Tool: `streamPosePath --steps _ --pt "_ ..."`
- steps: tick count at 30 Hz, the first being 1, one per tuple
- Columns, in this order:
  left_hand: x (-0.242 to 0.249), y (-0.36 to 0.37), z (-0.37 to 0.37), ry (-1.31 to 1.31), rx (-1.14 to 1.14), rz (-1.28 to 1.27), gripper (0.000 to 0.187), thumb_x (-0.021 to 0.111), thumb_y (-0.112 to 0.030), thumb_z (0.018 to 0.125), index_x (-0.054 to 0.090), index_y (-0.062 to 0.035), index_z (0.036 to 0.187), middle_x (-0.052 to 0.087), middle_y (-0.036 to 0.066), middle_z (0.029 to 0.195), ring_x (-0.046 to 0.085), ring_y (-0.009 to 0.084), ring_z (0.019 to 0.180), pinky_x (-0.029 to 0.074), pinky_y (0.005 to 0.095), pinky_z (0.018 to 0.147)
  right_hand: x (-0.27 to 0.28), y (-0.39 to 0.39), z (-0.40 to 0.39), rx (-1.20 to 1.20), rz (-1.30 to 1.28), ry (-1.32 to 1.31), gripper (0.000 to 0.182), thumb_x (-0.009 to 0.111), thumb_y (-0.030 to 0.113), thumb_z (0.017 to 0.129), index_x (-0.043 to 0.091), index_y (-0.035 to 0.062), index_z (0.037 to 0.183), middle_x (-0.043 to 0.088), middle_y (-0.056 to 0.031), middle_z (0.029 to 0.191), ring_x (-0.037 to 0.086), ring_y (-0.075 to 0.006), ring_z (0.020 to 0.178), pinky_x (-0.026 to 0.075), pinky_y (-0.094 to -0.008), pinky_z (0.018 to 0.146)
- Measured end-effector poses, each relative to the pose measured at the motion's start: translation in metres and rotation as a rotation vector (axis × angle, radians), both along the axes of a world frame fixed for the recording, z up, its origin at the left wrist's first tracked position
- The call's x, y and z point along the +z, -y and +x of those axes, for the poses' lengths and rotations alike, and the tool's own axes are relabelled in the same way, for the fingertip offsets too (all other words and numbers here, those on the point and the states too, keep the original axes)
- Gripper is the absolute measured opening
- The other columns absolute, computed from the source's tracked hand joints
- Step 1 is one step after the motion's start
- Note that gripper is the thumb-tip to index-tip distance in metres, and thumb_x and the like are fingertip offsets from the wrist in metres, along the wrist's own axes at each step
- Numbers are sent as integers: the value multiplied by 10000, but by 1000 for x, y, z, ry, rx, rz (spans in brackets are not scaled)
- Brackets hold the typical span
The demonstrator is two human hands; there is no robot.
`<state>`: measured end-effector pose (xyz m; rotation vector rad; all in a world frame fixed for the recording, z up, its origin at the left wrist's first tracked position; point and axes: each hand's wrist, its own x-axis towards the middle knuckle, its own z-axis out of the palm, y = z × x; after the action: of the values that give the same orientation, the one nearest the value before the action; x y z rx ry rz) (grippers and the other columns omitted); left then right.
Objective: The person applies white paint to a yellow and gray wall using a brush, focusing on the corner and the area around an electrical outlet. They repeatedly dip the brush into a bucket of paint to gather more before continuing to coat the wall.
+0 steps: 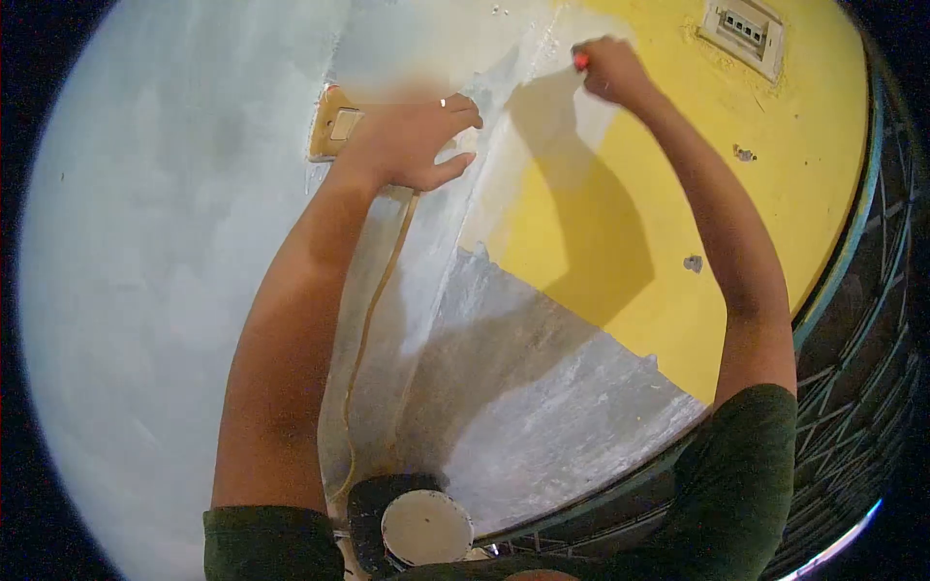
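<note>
My left hand (417, 140) is raised near the pale blue wall, its thumb and fingers apart, beside a yellowish switch box (334, 126). White residue shows between the thumb and fingers. Higher up on the right, my right hand (615, 73) is closed around a red-tipped tool (581, 60), of which only a small part shows. Behind it, a whitish smoothed patch (552, 107) lies between the blue wall and the yellow wall (697, 174). The rest of the tool is hidden or blurred.
A cable (366, 320) hangs below the switch box. At the bottom stands a round pale container (427, 528). A socket panel (742, 37) is at the upper right. Bare grey plaster (542, 416) lies below the yellow. Dark metal lattice (852, 387) lines the right edge.
</note>
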<state>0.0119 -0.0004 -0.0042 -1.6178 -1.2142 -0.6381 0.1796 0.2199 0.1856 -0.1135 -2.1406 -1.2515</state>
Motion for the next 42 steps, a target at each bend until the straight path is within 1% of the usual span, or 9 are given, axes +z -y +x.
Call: streamPosePath --steps 5,9,15,18,26,32,34,38,42 --pt "1 -4 -4 -29 6 19 352 599 -290 777 584 -81 1060 601 89 1162 559 294 1042 416 402 940 -95 20 6 31 -388 267 156 632 78 608 657 107 760 656 -119 772 626 -319 810 509 -409 716" --pt "2 1 -1 -22 9 14 347 606 -285 772 589 -83 1054 605 91 1156 560 294 1040 419 399 934 -77 20 -10 160 -624 243 119 597 59 671 692 81 740 680 -110 760 656 -248 739 518 -338 700" --pt "2 2 -1 -24 -38 11 354 619 -284 763 595 -82 1052 607 95 1148 562 296 1031 420 400 931 44 -1 -30 87 -280 -244 194 625 202 686 653 43 794 662 -193 801 636 -390 792 517 -461 746" --pt "2 4 1 9 -15 -19 361 618 -284 764 592 -79 1061 606 96 1151 565 292 1025 418 401 936 59 35 -23 240 -123 -303 117 633 21 617 668 65 720 658 -151 705 646 -293 661 507 -386 611" --pt "1 -8 -10 -124 -46 109 378 572 -341 789 607 -53 1033 630 100 1092 586 249 970 416 370 895 -29 -7 -58 64 61 200 176 666 145 648 660 92 816 654 -140 791 638 -329 800 504 -446 701" --pt "2 -2 -6 -91 -12 63 374 576 -336 776 605 -53 1020 633 100 1071 591 258 935 420 372 881 -65 16 -77 113 -446 317 141 556 40 657 662 80 740 666 -128 750 640 -288 723 503 -395 670" --pt "1 -1 -4 -67 -18 50 363 585 -320 780 595 -61 1033 617 103 1112 578 270 983 415 384 910 -31 2 -86 119 -708 196 163 546 103 690 691 90 764 682 -117 757 653 -260 715 514 -380 668" --pt "0 0 -4 -54 -20 41 350 589 -308 789 585 -69 1045 601 104 1150 565 279 1026 410 397 939 43 -24 -91 56 -413 -260 179 581 187 679 694 112 795 667 -135 755 651 -286 728 509 -391 664" --pt "0 0 -4 -65 -12 52 345 590 -308 792 584 -70 1041 603 101 1142 563 277 1027 412 396 938 70 16 -67 279 -226 -355 125 608 5 633 670 66 722 665 -141 718 651 -288 665 509 -381 611"
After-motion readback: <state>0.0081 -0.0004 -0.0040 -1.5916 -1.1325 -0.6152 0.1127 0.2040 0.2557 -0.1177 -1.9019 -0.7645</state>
